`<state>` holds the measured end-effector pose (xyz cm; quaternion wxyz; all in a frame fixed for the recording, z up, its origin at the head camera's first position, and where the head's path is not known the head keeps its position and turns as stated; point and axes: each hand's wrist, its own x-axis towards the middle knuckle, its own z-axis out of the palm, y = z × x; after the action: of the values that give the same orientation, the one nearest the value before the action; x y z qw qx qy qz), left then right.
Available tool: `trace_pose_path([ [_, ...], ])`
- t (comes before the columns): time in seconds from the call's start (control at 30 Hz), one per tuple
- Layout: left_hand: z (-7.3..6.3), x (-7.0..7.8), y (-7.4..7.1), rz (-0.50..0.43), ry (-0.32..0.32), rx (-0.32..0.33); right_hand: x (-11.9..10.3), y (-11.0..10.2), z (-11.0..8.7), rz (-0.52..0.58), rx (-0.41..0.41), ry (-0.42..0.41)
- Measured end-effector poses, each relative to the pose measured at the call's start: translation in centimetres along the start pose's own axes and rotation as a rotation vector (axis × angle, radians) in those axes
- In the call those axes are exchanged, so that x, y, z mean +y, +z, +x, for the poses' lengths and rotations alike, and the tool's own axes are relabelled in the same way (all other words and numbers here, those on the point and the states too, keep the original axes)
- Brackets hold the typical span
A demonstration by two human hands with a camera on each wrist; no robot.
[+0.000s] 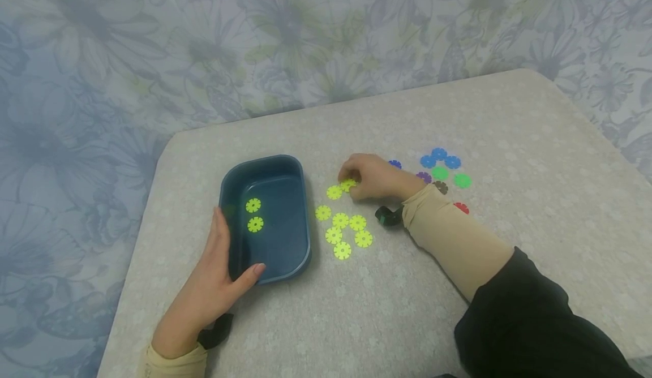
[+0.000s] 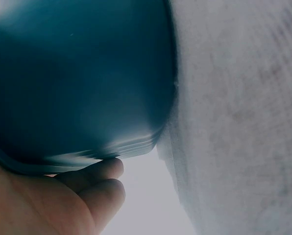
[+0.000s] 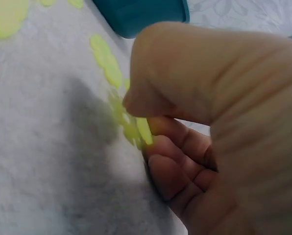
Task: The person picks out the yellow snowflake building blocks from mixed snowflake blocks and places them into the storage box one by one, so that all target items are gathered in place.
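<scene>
A dark teal plastic tub [image 1: 307,219] stands on the table with two yellow notched discs [image 1: 255,224] lying inside it. My left hand [image 1: 214,279] holds the tub at its near left corner, thumb over the near rim and fingers along the outer left wall. To the right of the tub, my right hand [image 1: 376,177] pinches a yellow notched disc [image 3: 144,130] between thumb and fingers, close over the tabletop. Beside those fingertips lies another yellow disc [image 1: 334,192]. Several more yellow discs [image 1: 340,220] lie loosely grouped nearer to me.
Beyond the right wrist lie blue discs [image 1: 439,154], green discs [image 1: 462,181], a purple disc [image 1: 423,177], a brown disc [image 1: 440,187] and a red disc [image 1: 462,207], partly behind the sleeve. A pale patterned cloth covers the table [image 1: 509,140], which meets a floral wall [image 1: 326,44].
</scene>
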<state>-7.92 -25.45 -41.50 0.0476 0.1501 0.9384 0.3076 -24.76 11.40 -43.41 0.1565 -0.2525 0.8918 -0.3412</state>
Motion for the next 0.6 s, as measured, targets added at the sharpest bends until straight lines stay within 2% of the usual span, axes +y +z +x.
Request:
trace_pose_path([
  [0.17,0.0,0.0,-0.1,-0.001,-0.007,-0.003,0.4,-0.4,-0.1,0.092,-0.004,-0.018],
  [0.4,0.0,-0.1,-0.1,-0.005,-0.007,-0.004,0.3,-1.4,-0.5,0.292,-0.021,-0.016],
  [0.6,0.0,-0.2,0.0,-0.012,-0.003,-0.006,1.3,-2.5,-0.8,0.374,0.062,0.022],
])
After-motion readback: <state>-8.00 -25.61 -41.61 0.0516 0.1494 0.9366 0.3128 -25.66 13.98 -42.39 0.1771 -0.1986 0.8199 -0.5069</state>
